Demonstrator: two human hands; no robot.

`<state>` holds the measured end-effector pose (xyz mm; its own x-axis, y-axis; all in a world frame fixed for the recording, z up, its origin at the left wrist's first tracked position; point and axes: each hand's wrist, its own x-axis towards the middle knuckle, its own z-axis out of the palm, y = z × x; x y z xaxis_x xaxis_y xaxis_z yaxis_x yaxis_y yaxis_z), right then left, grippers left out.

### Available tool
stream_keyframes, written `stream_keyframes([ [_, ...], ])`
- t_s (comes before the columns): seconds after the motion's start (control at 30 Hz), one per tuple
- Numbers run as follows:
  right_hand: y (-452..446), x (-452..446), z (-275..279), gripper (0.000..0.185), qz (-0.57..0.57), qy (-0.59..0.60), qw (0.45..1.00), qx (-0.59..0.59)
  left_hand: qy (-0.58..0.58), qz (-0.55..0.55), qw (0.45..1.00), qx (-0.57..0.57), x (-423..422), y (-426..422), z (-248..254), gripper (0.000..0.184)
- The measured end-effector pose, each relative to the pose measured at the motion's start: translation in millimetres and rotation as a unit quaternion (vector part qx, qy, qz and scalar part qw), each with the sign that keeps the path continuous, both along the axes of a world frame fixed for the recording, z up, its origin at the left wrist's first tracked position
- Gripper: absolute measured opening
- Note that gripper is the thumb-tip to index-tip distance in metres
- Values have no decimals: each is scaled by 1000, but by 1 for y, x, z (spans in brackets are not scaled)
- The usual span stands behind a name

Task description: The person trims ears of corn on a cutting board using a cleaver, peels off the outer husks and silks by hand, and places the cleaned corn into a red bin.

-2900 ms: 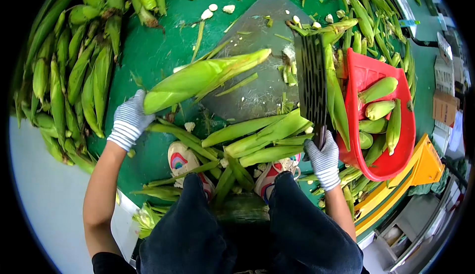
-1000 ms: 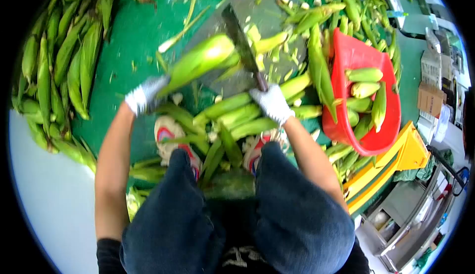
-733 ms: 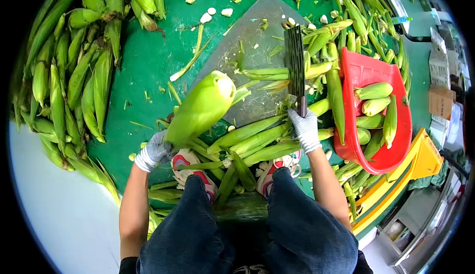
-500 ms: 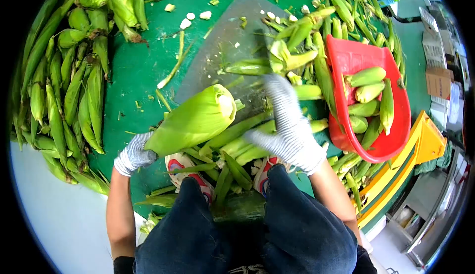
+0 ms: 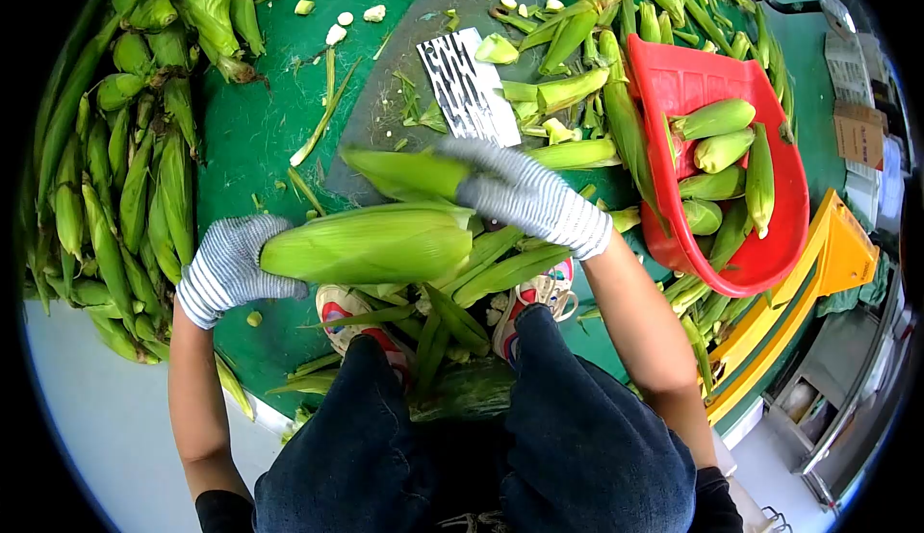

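A green corn cob in its husk (image 5: 371, 246) lies level in front of my knees, its left end gripped by my left hand (image 5: 236, 266) in a striped glove. My right hand (image 5: 520, 191), gloved too, is closed round a loose green husk leaf (image 5: 406, 173) just above the cob's right end; its fingertips are blurred. Behind my right hand, a cleaver (image 5: 469, 88) with a patterned blade rests on the grey board (image 5: 385, 100); its handle is mostly hidden.
Unhusked corn (image 5: 144, 187) is heaped at the left. A red scoop-shaped basket (image 5: 664, 177) with several cobs stands at the right, near a yellow frame (image 5: 839, 256). Husks (image 5: 510, 273) lie round my shoes (image 5: 361, 326). Cut stubs are scattered on the green surface (image 5: 260, 139).
The cleaver has left my right hand and lies on the board. My right hand has moved left to the cob and taken hold of a husk leaf. The cob is turned more level.
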<state>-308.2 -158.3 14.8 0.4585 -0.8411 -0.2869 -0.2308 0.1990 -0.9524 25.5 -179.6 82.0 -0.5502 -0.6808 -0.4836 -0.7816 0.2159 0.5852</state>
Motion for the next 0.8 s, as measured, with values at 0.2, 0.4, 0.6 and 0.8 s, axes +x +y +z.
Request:
stream_keyframes([
  [0.2, 7, 29, -33, 52, -241, -366, 806, 397, -74, 24, 958, -276, -10, 33, -25, 68],
  [0.4, 6, 26, 3, 40, -242, -348, 831, 360, -47, 173, 962, -205, -14, 87, -41, 74],
  [0.6, 10, 36, 4, 33, -270, -153, 914, 262, -25, 196, 957, -212, -4, 107, -40, 76],
  [0.8, 23, 38, 13, 45, -72, -30, 996, 41, 322, 428, 804, 258, 34, 124, -55, 66],
])
